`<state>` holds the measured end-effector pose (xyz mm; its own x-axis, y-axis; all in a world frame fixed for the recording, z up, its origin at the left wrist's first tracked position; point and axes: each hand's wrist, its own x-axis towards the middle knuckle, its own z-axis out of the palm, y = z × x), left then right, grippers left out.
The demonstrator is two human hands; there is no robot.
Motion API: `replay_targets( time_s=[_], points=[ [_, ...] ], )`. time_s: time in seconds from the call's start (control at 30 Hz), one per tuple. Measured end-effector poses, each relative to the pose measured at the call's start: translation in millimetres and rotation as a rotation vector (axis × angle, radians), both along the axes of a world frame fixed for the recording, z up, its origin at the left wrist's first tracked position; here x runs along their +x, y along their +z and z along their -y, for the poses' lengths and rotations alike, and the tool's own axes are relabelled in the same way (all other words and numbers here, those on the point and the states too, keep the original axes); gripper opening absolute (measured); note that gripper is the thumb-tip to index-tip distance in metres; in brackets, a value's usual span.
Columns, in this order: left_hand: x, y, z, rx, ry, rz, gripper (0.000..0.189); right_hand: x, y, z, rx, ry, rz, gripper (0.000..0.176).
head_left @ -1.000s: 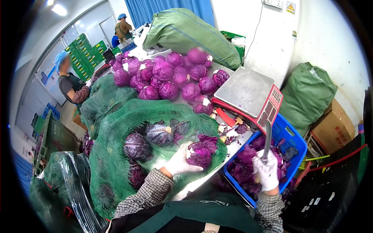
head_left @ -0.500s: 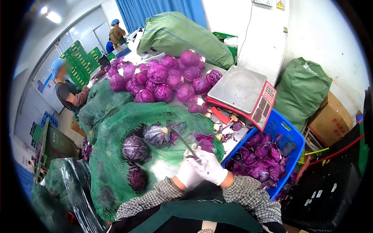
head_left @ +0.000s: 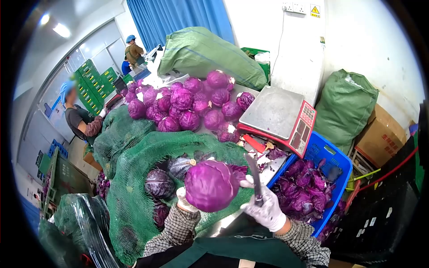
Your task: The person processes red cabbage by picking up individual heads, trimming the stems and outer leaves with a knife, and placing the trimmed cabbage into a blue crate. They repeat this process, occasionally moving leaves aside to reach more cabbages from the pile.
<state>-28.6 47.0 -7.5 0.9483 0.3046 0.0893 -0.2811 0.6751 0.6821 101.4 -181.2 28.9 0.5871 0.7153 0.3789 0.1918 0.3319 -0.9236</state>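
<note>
A large peeled red cabbage [head_left: 212, 185] is held up in front of me. My gloved left hand [head_left: 185, 201] grips it from the left and below, its fingers partly hidden behind the head. In my gloved right hand [head_left: 267, 210] is a knife [head_left: 254, 172], its dark blade pointing up beside the cabbage, apart from it. Several darker unpeeled cabbages [head_left: 159, 183] lie in the opened green mesh sack [head_left: 129, 169] beyond my left hand.
Peeled cabbages [head_left: 182, 98] are heaped at the back of the table. A red-edged scale [head_left: 275, 111] stands right of them, above trimmings. A blue crate [head_left: 330, 154] holds loose purple leaves. One co-worker [head_left: 80, 114] stands at the left; others are farther back.
My hands were close together around the knife and have moved apart. A peeled cabbage is now in my left hand, and the knife has swung upright in my right. The view has shifted slightly.
</note>
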Motion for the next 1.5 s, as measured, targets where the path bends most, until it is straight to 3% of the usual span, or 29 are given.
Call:
replay_targets(
  time_s=[0.03,0.07,0.13,0.23,0.27,0.33,0.37,0.5,0.73,0.8,1.0,1.07,1.17,1.2,1.23,1.27,1.3,1.37,1.4,1.47,1.5],
  points=[
    [0,6,3,0.058,-0.005,-0.048,0.101,-6,12,-1,0.025,0.026,0.066,0.067],
    [1,9,7,0.114,-0.008,-0.089,0.104,-7,9,-11,0.118,-0.099,0.256,0.063],
    [-1,-2,24,-0.257,-0.161,-0.062,0.106,-1,-6,-11,-0.049,-0.228,0.436,0.05],
    [14,-12,57,-0.316,0.047,-0.239,0.095,-2,-23,-14,-0.074,-0.28,0.384,0.041],
    [15,-11,55,-0.493,-0.108,-0.184,0.089,1,-24,-14,-0.105,-0.287,0.395,0.039],
    [20,-8,58,-0.65,-0.112,-0.16,0.086,5,-26,-13,-0.178,-0.275,0.215,0.032],
    [23,-5,60,-0.694,-0.102,-0.156,0.084,7,-24,-11,-0.171,-0.28,0.248,0.033],
    [29,-2,61,-0.657,-0.025,-0.216,0.083,3,-31,-13,-0.11,-0.312,0.376,0.034],
    [32,-1,75,-0.672,-0.027,-0.163,0.075,-2,-28,-14,-0.313,-0.344,0.428,0.038],
    [34,1,79,-0.537,0.046,-0.179,0.074,-3,-26,-15,-0.387,-0.337,0.422,0.037],
    [34,9,84,-0.261,0.203,-0.235,0.074,3,-46,-18,-0.239,-0.461,0.553,0.021],
    [32,7,82,-0.235,0.254,-0.259,0.077,13,-65,-17,-0.196,-0.448,0.328,0.018],
    [18,-6,69,-0.105,0.258,-0.249,0.079,40,-57,-13,0.017,-0.354,-0.249,0.014],
    [11,-9,66,-0.09,0.203,-0.256,0.079,47,-39,-11,0.192,-0.154,-0.689,0.013],
    [3,-12,62,-0.25,0.048,-0.262,0.073,54,-21,-9,0.376,-0.043,-1.163,0.015],
    [-5,-17,59,-0.41,-0.106,-0.264,0.066,63,-22,-12,0.214,-0.286,-0.66,0.012],
    [-12,-46,53,0.219,-0.072,-0.335,0.059,74,-29,-13,0.047,-0.498,-0.146,0.011],
    [-15,-92,48,-0.335,-0.316,-0.235,0.056,86,-17,-8,-0.207,-0.78,0.554,0.019],
    [-16,-116,46,-0.595,-0.426,-0.236,0.056,98,-25,-6,-0.232,-0.885,0.673,0.018],
    [4,-39,63,-0.561,-0.673,-0.11,0.054,126,-59,10,-0.32,-1.013,0.768,0.014],
    [8,-35,65,-0.553,-0.706,-0.058,0.054,136,-77,26,-0.398,-0.954,0.747,0.012]
  ],
)
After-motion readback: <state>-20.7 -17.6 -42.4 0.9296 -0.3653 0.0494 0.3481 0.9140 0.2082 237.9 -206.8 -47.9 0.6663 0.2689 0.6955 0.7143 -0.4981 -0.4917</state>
